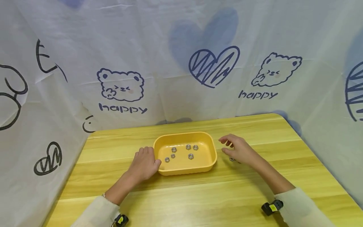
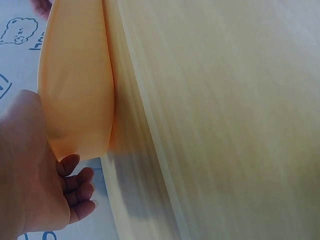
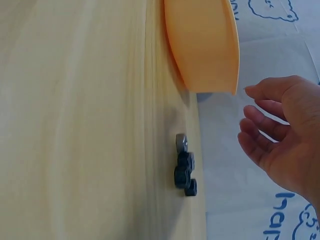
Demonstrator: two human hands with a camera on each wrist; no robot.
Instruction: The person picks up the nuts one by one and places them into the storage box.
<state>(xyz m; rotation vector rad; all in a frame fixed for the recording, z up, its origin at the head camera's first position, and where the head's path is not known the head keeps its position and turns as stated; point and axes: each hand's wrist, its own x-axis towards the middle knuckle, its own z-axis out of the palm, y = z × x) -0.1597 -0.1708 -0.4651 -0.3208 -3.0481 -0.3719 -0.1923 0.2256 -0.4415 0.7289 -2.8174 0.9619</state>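
A yellow plastic tray (image 1: 184,172) stands on the table with several metal hex nuts (image 1: 191,156) spread over its floor. At its left end my left hand (image 1: 145,165) grips the rim, thumb along the edge and fingers bent against the outside; the left wrist view shows the tray wall (image 2: 75,85) beside that hand (image 2: 35,170). My right hand (image 1: 238,151) hovers just right of the tray, fingers loosely bent, thumb apart, nothing visible between them. Below it, several more nuts (image 3: 182,167) lie clustered on the table, mostly hidden by the hand in the head view.
The wood-grain table (image 1: 198,198) has a rounded far right corner. White cloth (image 1: 170,91) printed with bears and hearts hangs behind it and along both sides. A small black device (image 1: 272,207) is strapped at the right wrist, another (image 1: 121,220) at the left.
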